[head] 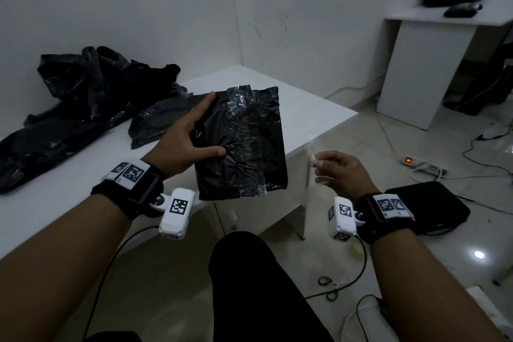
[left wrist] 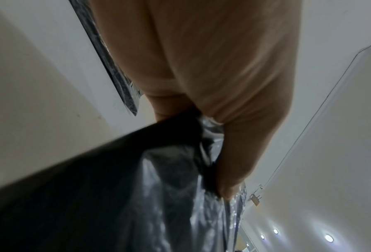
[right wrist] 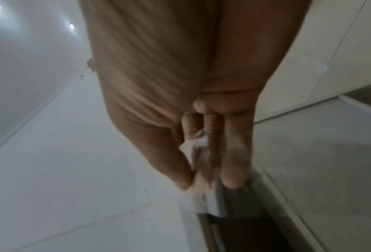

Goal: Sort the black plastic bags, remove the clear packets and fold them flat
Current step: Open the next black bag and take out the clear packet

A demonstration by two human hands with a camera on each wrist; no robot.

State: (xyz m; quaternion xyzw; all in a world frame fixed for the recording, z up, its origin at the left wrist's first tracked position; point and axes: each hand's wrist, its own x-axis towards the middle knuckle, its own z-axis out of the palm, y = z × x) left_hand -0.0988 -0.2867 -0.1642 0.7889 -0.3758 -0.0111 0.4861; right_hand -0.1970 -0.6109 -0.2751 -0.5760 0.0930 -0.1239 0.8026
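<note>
Both forearms are bare, each wrist wrapped in a black strap (head: 130,197) bearing white plates printed with black square-patterned markers. A white boxy camera (head: 176,212) with its own marker juts from the left strap, another (head: 343,216) from the right; a black cable (head: 108,266) trails from the left one. Black trousers (head: 249,286) cover the knee

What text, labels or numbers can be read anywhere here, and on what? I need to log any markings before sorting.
No readable words or numbers in any view.
Wrist cameras and wrist straps: square black-and-white coded tags only, no letters.
Folded black bag in the left hand: clear tape, no print.
Clear scrap in the right hand: blank.
</note>
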